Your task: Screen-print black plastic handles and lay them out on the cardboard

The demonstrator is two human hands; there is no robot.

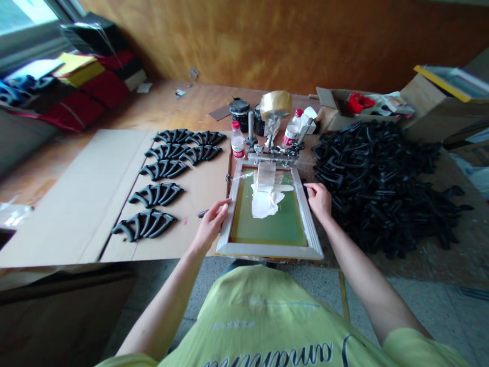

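Observation:
A screen-printing frame (315,243) with a silver rim lies in front of me, its green mesh carrying white ink (263,203) and a squeegee (266,173). My left hand (212,223) is at the frame's left rim, fingers closed; the end of a black plastic piece (202,213) sticks out beside it. At the right rim, my right hand (320,200) has its fingers bent in a pinch. Whatever it grips, if anything, is hidden. Rows of curved black pieces (155,194) lie on cardboard (194,191) to the left.
A large heap of black pieces (374,178) covers the table on the right. Behind the frame are a metal clamp (273,158), two red-capped bottles (237,141), a dark tub (239,113) and a tape roll (275,104). An open carton (332,116) stands back right.

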